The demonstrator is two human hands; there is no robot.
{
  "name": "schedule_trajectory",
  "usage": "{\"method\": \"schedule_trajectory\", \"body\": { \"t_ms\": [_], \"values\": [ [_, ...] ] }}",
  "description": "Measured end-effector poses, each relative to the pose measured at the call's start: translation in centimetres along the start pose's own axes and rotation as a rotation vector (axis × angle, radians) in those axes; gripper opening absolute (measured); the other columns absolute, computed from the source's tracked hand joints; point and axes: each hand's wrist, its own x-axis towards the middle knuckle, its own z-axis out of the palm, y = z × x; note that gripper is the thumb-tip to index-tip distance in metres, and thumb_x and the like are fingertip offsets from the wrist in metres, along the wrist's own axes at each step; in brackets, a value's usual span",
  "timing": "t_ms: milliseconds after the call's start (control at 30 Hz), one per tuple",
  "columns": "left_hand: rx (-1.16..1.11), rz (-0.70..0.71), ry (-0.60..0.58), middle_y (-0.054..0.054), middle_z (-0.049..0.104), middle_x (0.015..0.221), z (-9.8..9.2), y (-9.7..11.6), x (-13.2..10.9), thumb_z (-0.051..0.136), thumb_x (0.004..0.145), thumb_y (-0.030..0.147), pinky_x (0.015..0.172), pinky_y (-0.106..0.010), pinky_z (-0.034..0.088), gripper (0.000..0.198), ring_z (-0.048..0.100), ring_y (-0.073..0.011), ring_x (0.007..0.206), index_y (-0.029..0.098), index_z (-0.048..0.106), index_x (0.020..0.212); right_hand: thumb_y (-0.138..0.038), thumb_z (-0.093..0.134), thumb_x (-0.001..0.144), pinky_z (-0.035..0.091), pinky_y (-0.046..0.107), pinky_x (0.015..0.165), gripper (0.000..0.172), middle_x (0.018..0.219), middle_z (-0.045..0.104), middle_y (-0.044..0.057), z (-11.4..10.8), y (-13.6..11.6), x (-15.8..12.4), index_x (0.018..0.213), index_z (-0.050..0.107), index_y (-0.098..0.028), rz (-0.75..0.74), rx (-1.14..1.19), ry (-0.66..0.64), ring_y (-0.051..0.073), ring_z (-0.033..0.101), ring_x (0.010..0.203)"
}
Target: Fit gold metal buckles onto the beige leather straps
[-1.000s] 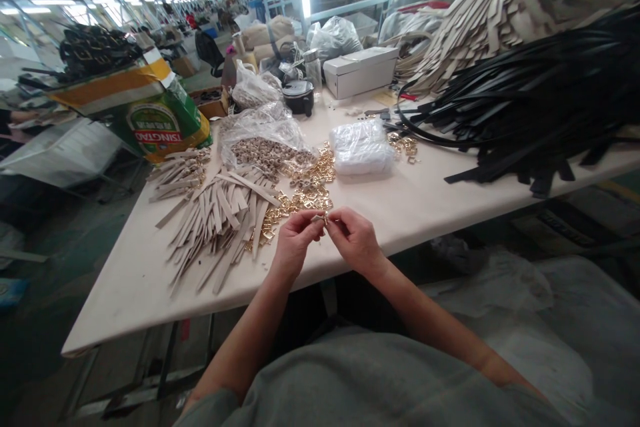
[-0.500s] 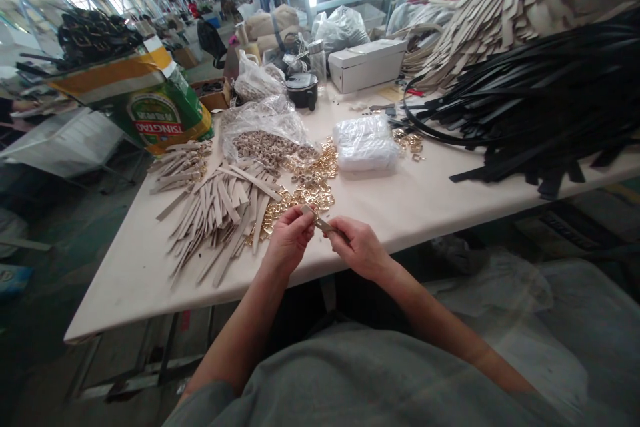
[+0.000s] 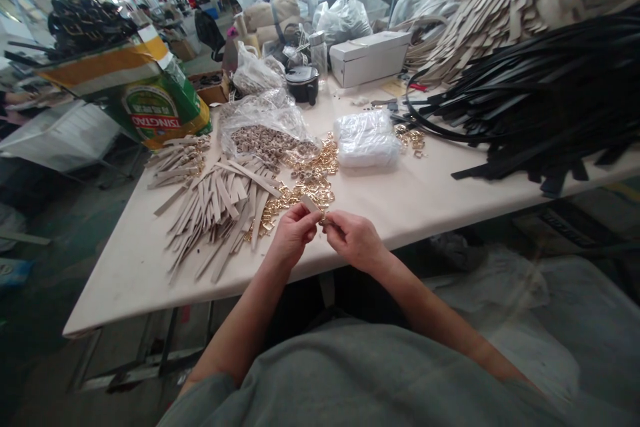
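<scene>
My left hand (image 3: 298,232) is closed in a pinch on a short beige strap (image 3: 309,203), whose flat end sticks up past the thumb. Close against it, my right hand (image 3: 358,238) is closed too, its fingertips meeting the strap where a small gold buckle (image 3: 324,218) glints. The rest of the strap is hidden by my fingers. Just beyond my hands lies a heap of gold buckles (image 3: 285,197). To their left, many beige straps (image 3: 213,203) are fanned out on the table (image 3: 130,273).
Behind the buckles lies a clear plastic bag (image 3: 267,117) of small brown loops (image 3: 260,143). A plastic-wrapped white packet (image 3: 367,140) sits right of it. Black straps (image 3: 545,100) overhang the right table edge. A Tsingtao carton (image 3: 150,100), black pot (image 3: 302,85) and white box (image 3: 369,58) stand farther back.
My hands have drawn closer together, with the right fingertips now at the buckle. Less of the strap shows between them, and its free end tilts up more. The view has shifted slightly.
</scene>
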Motion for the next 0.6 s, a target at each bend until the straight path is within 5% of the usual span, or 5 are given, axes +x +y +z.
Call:
{"method": "schedule_trajectory", "body": {
  "t_ms": [200,600],
  "values": [
    [-0.012,-0.002,-0.008,0.006,0.055,0.065,0.2,0.0,0.2,0.089,0.059,0.035,0.04,-0.016,0.024,0.037,0.036,-0.0001,0.044,0.016,0.064,0.077,-0.022,0.054,0.09,0.034,0.025,0.058,0.023,0.062,0.054,-0.002,-0.1,-0.2,0.3,0.068,0.05,-0.022,0.02,-0.044,0.027,0.012,0.046,0.055],
    [0.11,0.19,0.035,0.004,0.061,0.062,0.0,-1.1,0.0,0.084,0.068,0.037,0.044,-0.019,0.034,0.03,0.052,-0.0065,0.048,0.018,0.063,0.078,-0.031,0.054,0.096,0.035,0.024,0.058,0.026,0.061,0.059,-0.002,-0.8,0.1,0.5,0.073,0.06,-0.021,0.089,0.071,-0.042,0.012,0.05,0.055]
  ]
}}
